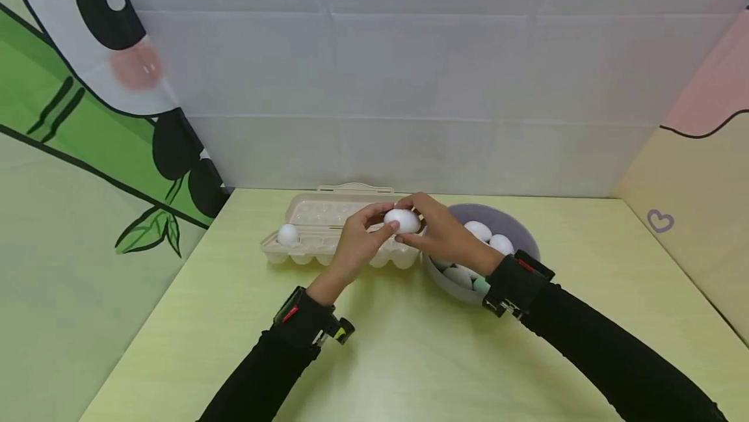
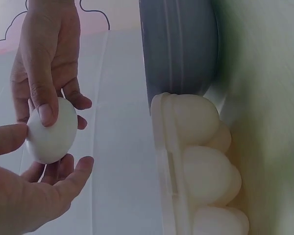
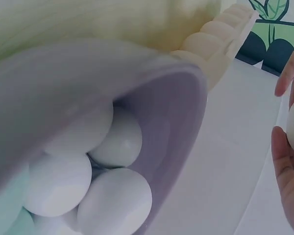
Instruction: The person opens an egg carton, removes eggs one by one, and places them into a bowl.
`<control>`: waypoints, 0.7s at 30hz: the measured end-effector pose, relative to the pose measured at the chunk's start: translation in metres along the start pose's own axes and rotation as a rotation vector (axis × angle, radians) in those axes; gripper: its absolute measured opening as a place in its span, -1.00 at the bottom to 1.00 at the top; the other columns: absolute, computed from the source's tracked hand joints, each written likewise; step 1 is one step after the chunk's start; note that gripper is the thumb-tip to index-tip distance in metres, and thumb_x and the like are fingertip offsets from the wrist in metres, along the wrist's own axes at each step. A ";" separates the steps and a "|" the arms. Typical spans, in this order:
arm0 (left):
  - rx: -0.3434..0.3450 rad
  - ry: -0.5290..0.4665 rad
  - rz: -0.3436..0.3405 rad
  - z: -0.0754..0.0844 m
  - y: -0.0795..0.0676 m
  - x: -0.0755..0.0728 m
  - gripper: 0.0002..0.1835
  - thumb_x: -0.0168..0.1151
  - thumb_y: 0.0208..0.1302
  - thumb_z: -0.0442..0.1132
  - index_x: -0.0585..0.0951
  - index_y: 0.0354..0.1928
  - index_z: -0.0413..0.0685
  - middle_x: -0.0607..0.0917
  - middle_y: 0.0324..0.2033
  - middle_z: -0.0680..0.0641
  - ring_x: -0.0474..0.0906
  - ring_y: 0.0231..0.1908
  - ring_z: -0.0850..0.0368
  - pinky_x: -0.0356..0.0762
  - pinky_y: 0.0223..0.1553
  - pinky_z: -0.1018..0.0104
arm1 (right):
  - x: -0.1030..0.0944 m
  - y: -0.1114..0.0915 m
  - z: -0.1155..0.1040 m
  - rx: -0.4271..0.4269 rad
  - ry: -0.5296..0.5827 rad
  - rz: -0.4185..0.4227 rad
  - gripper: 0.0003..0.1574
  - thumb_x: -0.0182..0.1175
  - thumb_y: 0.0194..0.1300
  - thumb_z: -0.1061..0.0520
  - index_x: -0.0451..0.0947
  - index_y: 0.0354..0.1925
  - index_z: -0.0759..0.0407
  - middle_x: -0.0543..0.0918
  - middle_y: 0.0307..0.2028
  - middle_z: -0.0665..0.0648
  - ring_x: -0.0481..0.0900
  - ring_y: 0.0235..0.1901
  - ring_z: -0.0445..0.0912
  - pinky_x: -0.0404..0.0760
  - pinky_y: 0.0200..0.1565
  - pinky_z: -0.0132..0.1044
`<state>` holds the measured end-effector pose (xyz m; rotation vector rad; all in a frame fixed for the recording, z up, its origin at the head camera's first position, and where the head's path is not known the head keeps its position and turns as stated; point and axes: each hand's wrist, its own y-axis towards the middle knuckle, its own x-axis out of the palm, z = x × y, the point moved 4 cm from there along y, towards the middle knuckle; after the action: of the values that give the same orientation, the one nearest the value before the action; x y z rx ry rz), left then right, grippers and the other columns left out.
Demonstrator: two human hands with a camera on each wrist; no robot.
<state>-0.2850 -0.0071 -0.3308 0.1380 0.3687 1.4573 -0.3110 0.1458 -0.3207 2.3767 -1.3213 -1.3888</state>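
Note:
A white egg is held up between both hands, over the right end of an open egg carton. My left hand grips it from the left, thumb on the near side and fingers curled beneath it in the left wrist view. From the other side my right hand pinches the same egg, its thumb lying on the shell. Another egg sits in the carton's left end. Below the right wrist stands a grey-purple bowl with several white eggs and pale green ones.
The carton's lid stands raised at the back, near the pale wall sheet. Carton and bowl stand side by side on a light yellow table. Cartoon-printed panels flank both sides.

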 end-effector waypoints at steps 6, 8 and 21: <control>0.045 0.035 0.033 0.000 0.005 -0.012 -0.66 0.15 0.27 -0.47 0.50 0.09 -0.41 0.57 0.01 -0.31 0.51 0.04 -0.19 0.51 0.03 0.11 | -0.022 -0.004 0.015 0.097 -0.020 0.027 -0.47 0.33 0.19 0.24 0.35 0.08 0.27 0.47 -0.02 0.20 0.47 -0.20 0.03 0.54 -0.30 -0.18; 0.044 0.060 0.050 -0.002 0.005 -0.020 -0.66 0.14 0.27 -0.49 0.50 0.09 -0.40 0.57 0.01 -0.32 0.51 0.03 -0.19 0.51 0.03 0.11 | -0.033 -0.007 0.023 0.124 -0.038 0.043 -0.47 0.33 0.18 0.26 0.36 0.07 0.29 0.47 -0.03 0.23 0.47 -0.19 0.07 0.52 -0.29 -0.14; -0.065 0.377 0.153 -0.034 0.000 -0.104 -0.66 0.07 0.30 -0.49 0.47 0.11 -0.42 0.52 0.08 -0.36 0.48 0.06 -0.25 0.43 0.09 -0.03 | -0.089 -0.046 0.079 0.349 -0.243 -0.012 -0.48 0.33 0.18 0.18 0.43 0.03 0.39 0.56 -0.19 0.29 0.47 -0.31 0.05 0.46 -0.30 -0.15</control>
<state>-0.3032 -0.1137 -0.3459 -0.1678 0.6269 1.6468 -0.3598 0.2638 -0.3286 2.4843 -1.7431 -1.6089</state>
